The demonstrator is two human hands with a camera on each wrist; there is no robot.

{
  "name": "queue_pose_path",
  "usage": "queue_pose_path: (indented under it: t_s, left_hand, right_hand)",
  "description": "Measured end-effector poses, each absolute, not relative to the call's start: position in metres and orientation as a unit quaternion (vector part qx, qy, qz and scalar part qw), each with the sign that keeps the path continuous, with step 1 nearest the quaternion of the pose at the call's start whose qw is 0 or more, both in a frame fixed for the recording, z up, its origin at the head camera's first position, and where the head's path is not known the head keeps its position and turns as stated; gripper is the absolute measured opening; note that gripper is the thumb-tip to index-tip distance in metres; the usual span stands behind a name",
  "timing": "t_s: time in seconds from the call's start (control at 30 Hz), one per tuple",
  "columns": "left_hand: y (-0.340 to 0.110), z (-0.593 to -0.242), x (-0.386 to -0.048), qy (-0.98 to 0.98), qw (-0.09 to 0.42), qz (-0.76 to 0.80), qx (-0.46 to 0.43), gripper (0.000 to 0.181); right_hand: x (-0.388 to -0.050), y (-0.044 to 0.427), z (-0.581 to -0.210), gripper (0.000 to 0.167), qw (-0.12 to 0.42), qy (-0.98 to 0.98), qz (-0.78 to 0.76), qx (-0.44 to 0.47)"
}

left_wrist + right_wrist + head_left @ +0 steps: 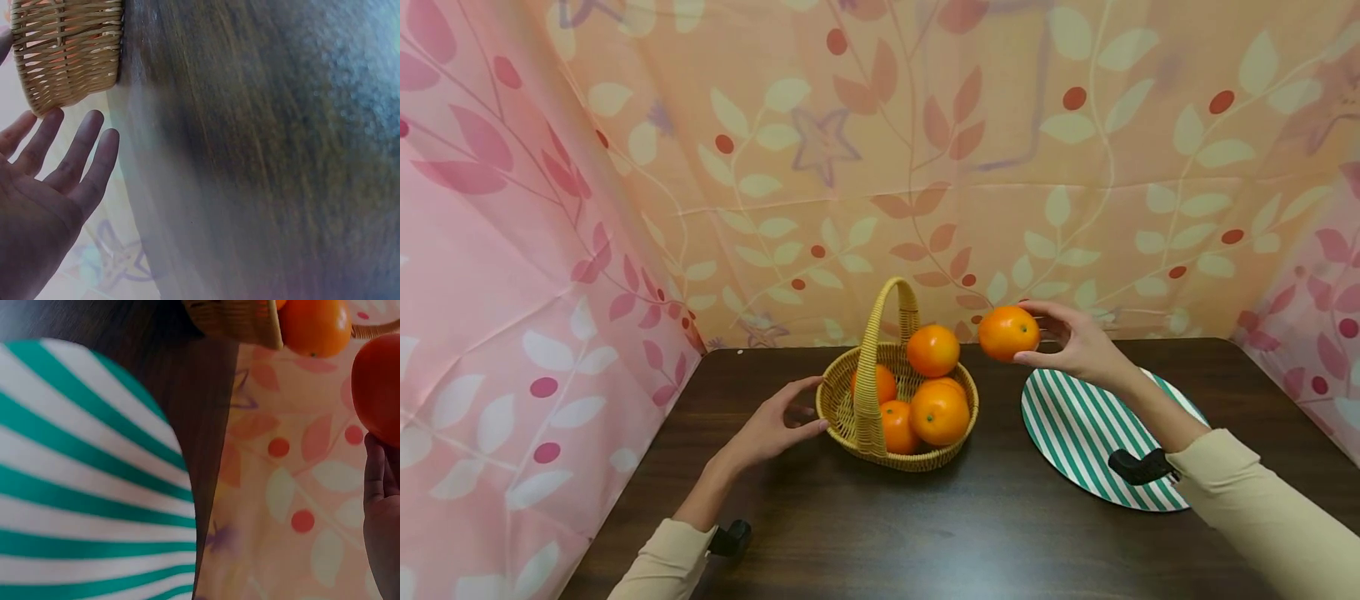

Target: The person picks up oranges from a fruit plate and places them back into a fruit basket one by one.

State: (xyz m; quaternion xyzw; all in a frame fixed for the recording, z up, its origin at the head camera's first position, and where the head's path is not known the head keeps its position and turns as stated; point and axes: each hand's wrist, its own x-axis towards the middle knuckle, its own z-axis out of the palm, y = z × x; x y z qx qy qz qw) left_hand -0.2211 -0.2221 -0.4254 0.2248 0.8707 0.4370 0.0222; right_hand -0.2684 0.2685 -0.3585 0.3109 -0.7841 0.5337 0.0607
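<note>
A yellow wicker basket [842, 392] with a tall hoop handle holds several oranges [940, 412]; one orange [933, 351] rests high at its back right side. My left hand [778, 423] is at the basket's left side, its fingertips and thumb at the rim. Seen from the left wrist, the fingers [72, 159] are spread and nearly straight, with fingertips touching the wicker wall [69, 56]. Above the table, right of the basket, my right hand [1078, 346] grips another orange [1008, 333] between thumb and fingers. The right wrist view shows only part of this orange [381, 387].
A green-and-white striped oval placemat [1090, 442] lies on the dark wooden table [880, 533], under the right forearm. Floral cloth [820, 217] hangs behind the table, and pink cloth [482, 350] hangs on the left. Each wrist carries a black strap-on camera mount [1138, 467].
</note>
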Motion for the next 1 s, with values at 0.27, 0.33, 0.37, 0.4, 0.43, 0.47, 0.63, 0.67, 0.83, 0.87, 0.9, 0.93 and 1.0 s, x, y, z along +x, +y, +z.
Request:
queue_pose_path:
  t_s: [0.27,0.33,0.37,0.4,0.43,0.47,0.63,0.67,0.83,0.87,0.9,0.93,1.0]
  left_hand:
    - [-0.222,-0.425,-0.222,0.872,0.022,0.435,0.223,0.072]
    - [-0.221,-0.425,-0.222,0.871,0.022,0.437,0.224,0.071]
    - [-0.221,-0.425,-0.222,0.869,0.023,0.441,0.224,0.071]
    - [-0.221,-0.425,-0.222,0.868,0.022,0.443,0.225,0.071]
    - [-0.221,-0.425,-0.221,0.868,0.022,0.443,0.224,0.071]
    - [-0.221,-0.425,-0.221,0.866,0.021,0.445,0.226,0.07]
    - [-0.221,-0.425,-0.221,0.867,0.02,0.444,0.224,0.071]
    - [-0.221,-0.425,-0.221,0.867,0.02,0.444,0.225,0.072]
    - [-0.222,-0.425,-0.22,0.869,0.026,0.443,0.22,0.073]
    - [-0.222,-0.424,-0.22,0.869,0.026,0.443,0.22,0.073]
    - [-0.222,-0.424,-0.22,0.869,0.027,0.443,0.218,0.073]
    - [-0.222,-0.424,-0.22,0.868,0.026,0.444,0.22,0.073]
    - [-0.222,-0.425,-0.22,0.868,0.024,0.443,0.222,0.073]
  right_hand:
    - [-0.269,0.233,-0.355,0.065,0.066,-0.764,0.55,0.332]
    - [-0.269,0.228,-0.355,0.065,0.068,-0.764,0.548,0.335]
    - [-0.269,0.225,-0.355,0.066,0.066,-0.764,0.547,0.336]
    - [-0.268,0.223,-0.355,0.066,0.065,-0.763,0.547,0.339]
    - [-0.268,0.221,-0.356,0.066,0.062,-0.76,0.548,0.343]
    - [-0.271,0.22,-0.359,0.067,0.06,-0.758,0.549,0.348]
    - [-0.27,0.208,-0.361,0.067,0.05,-0.737,0.564,0.369]
    - [-0.269,0.206,-0.362,0.067,0.048,-0.733,0.568,0.372]
    - [-0.267,0.196,-0.363,0.065,0.036,-0.721,0.58,0.378]
    - [-0.266,0.194,-0.363,0.065,0.036,-0.722,0.579,0.378]
    - [-0.265,0.192,-0.364,0.065,0.038,-0.722,0.578,0.378]
    - [-0.265,0.19,-0.364,0.064,0.039,-0.724,0.576,0.377]
    - [-0.265,0.187,-0.366,0.064,0.041,-0.726,0.574,0.376]
